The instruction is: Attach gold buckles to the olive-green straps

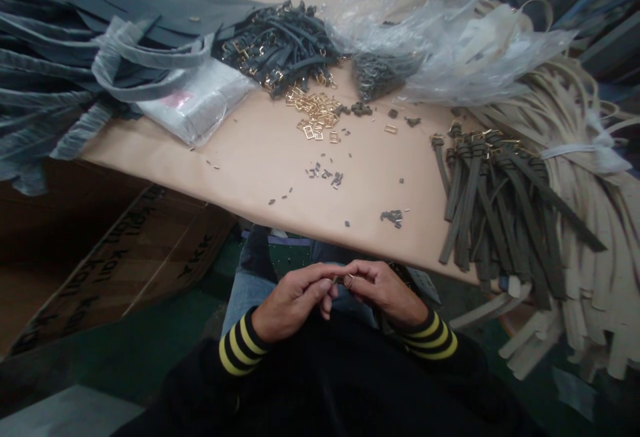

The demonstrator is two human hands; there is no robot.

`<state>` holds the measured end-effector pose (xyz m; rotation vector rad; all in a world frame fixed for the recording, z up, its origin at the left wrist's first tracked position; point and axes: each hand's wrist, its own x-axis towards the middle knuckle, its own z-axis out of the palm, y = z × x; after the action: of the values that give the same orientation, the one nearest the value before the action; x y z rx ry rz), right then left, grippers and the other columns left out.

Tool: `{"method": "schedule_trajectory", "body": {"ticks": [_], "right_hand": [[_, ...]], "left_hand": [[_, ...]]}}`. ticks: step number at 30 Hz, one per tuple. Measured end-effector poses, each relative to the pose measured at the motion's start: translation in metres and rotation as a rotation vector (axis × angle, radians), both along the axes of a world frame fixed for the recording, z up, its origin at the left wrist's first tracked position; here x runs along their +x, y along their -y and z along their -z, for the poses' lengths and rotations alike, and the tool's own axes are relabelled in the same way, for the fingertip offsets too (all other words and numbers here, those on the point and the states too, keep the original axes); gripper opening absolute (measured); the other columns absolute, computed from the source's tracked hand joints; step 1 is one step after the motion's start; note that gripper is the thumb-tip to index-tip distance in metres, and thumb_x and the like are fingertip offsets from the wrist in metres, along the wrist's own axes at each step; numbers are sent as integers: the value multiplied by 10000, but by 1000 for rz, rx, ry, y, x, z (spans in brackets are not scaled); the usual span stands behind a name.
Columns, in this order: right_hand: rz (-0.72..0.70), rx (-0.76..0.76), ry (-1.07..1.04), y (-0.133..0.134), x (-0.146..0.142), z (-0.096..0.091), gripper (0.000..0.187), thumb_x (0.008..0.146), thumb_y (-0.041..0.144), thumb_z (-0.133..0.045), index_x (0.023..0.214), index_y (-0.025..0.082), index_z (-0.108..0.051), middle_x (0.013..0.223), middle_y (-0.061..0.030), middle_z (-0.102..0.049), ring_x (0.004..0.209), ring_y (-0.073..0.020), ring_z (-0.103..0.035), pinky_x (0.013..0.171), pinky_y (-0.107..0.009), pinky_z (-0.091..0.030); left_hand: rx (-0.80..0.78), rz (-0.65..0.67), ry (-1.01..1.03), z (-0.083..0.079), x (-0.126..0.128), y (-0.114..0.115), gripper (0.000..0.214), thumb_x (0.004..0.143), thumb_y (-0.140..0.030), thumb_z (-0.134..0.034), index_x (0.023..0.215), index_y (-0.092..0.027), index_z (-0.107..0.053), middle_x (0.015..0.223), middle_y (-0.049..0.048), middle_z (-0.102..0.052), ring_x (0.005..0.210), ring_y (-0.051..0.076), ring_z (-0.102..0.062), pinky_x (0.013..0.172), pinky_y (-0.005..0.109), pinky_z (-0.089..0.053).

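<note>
My left hand (300,293) and my right hand (383,290) meet above my lap, just off the table's front edge. Thumbs and fingers of both are pinched together at the tips. Between them shows a small gold-coloured metal buckle (347,281), mostly covered by the right fingers. A tiny dark bit seems to sit by the left fingertips, too small to make out. On the table beyond the hands lie small dark strap pieces (393,217) and scattered tiny dark bits (326,175). Farther back is a pile of loose gold buckles (315,111).
Dark straps with gold fittings (285,47) are heaped at the back. Olive straps with buckles (485,203) and long beige strips (595,223) overhang the right edge. Clear plastic bags (450,57) lie behind. A cardboard box (125,257) stands below left of the table (240,170).
</note>
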<state>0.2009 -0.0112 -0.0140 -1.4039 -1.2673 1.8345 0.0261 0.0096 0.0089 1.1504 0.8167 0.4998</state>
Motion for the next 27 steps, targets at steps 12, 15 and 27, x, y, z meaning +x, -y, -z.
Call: {"method": "schedule_trajectory", "body": {"ticks": [12,15,27], "right_hand": [[-39,94,28,3,-6,5,216,709,328,-557,690,117,-595,530,40,-445,494,-60,-343,482,-190,-282],[-45,144,93,3,-7,4,213,711,324,-549,688,120,-606,594,14,-524,561,-86,-416,549,-202,-327],[-76,234,242,2,-9,2,140,712,218,-506,686,115,-597,616,2,-555,587,-104,-461,566,-205,-351]], "left_hand": [[-379,-48,3,3,-10,-5,230,627,-313,-647,724,-105,-635,594,13,-593,534,85,-542,513,193,-472],[-410,-44,-44,3,-11,-6,232,614,-305,-658,727,-103,-642,626,25,-623,591,102,-571,557,203,-476],[-218,-101,-113,14,1,1,124,618,-212,-626,636,-101,-574,547,-22,-554,505,69,-484,527,199,-384]]}}
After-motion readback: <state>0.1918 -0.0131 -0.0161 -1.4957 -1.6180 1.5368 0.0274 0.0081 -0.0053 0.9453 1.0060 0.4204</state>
